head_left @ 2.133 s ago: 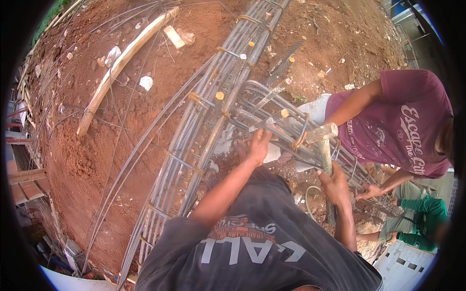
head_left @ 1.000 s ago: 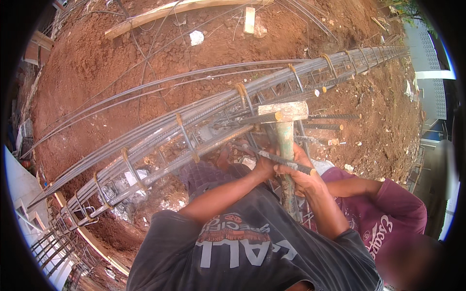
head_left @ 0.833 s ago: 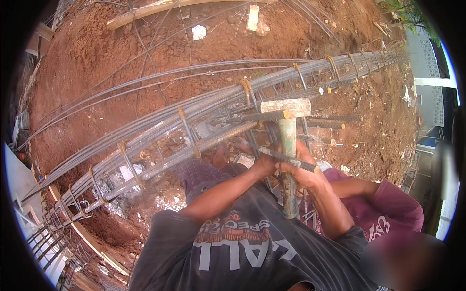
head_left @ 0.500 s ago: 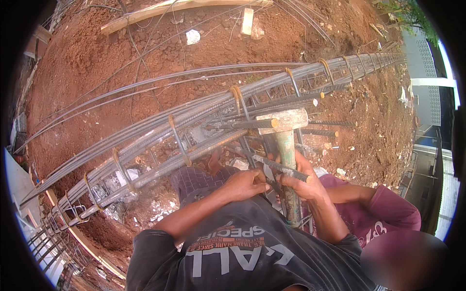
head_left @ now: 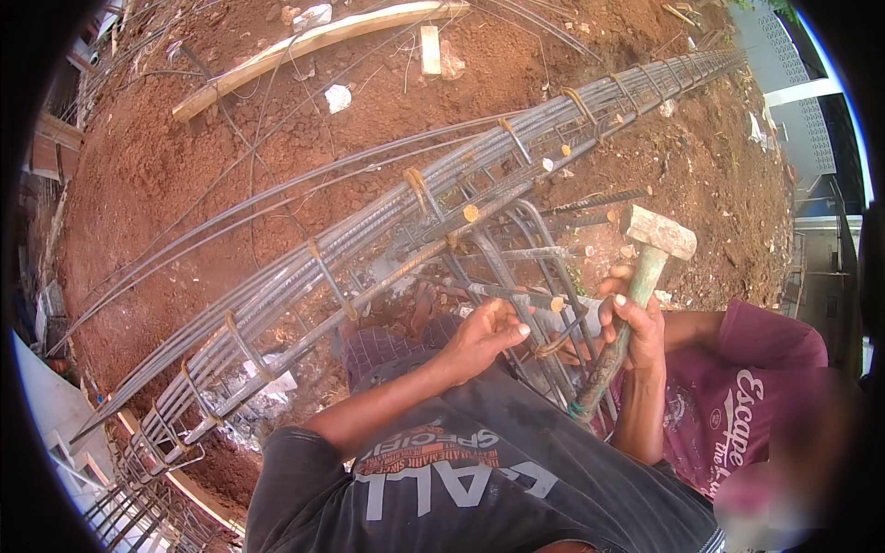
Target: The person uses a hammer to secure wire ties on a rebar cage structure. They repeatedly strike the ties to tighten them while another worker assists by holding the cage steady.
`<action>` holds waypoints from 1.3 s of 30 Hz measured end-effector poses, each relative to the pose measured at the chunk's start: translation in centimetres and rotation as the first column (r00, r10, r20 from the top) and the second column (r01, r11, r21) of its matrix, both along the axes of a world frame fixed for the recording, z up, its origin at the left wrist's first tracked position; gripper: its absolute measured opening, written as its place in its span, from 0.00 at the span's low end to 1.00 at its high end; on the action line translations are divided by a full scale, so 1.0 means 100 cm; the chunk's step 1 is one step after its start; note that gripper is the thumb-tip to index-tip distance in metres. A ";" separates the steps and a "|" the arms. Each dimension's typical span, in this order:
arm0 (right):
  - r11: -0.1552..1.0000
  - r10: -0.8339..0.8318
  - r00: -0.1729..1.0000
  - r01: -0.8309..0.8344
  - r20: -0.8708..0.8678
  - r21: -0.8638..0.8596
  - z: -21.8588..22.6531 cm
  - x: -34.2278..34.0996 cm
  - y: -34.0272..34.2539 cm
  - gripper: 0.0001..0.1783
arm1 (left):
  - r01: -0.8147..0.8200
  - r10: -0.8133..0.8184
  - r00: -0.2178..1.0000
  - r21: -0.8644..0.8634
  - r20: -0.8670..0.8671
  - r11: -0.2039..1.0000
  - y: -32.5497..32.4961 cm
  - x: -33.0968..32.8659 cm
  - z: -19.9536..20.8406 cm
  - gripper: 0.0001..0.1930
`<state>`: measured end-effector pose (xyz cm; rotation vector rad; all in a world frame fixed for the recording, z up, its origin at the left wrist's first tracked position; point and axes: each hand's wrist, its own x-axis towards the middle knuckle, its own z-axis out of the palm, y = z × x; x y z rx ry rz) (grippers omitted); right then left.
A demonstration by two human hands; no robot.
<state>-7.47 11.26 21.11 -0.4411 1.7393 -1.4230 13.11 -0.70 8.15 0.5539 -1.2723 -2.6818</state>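
Observation:
My right hand (head_left: 638,330) is wrapped round the green handle (head_left: 649,275) of a club hammer. Its dusty, pale block head (head_left: 658,232) points up and away from me, to the right of the steel bars. My left hand (head_left: 487,339) is beside the end of a ribbed reinforcing bar (head_left: 521,297); its fingers are bent and the thumb stands apart, with nothing seen in the grasp. Between my hands, bent steel stirrups (head_left: 539,318) slope down towards my chest. A tie or thin bar (head_left: 562,337) crosses them. Bars partly hide the area behind them.
A long reinforcing-bar cage (head_left: 313,276) runs diagonally across the ground. Close on my right is a person in a maroon shirt (head_left: 710,415). Beyond the cage lie a timber plank (head_left: 304,46), a short wood block (head_left: 430,51) and loose wires on red soil (head_left: 157,175).
The hammer has moved right, away from the bar ends, in my right hand. My left hand has shifted slightly right and its fingers have loosened. The view has shifted too.

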 end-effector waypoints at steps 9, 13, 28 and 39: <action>0.952 -0.066 0.983 0.012 0.170 0.305 -0.054 -0.005 -0.035 0.20 | -0.087 0.300 0.928 0.655 -0.220 0.751 -0.004 -0.046 -0.001 0.16; 0.938 -0.025 0.978 -0.048 0.205 0.342 -0.048 -0.013 -0.048 0.13 | -0.001 0.261 0.923 0.678 -0.282 0.735 -0.006 -0.062 -0.004 0.12; 0.958 -0.038 0.996 0.059 -0.078 0.282 -0.025 0.008 -0.062 0.06 | 0.268 0.018 0.889 0.549 -0.458 0.791 -0.023 -0.067 -0.001 0.17; 0.900 0.012 0.980 0.076 -0.199 0.430 -0.011 0.011 -0.071 0.16 | 0.435 -0.077 0.800 0.487 -0.595 0.757 -0.040 -0.075 0.003 0.16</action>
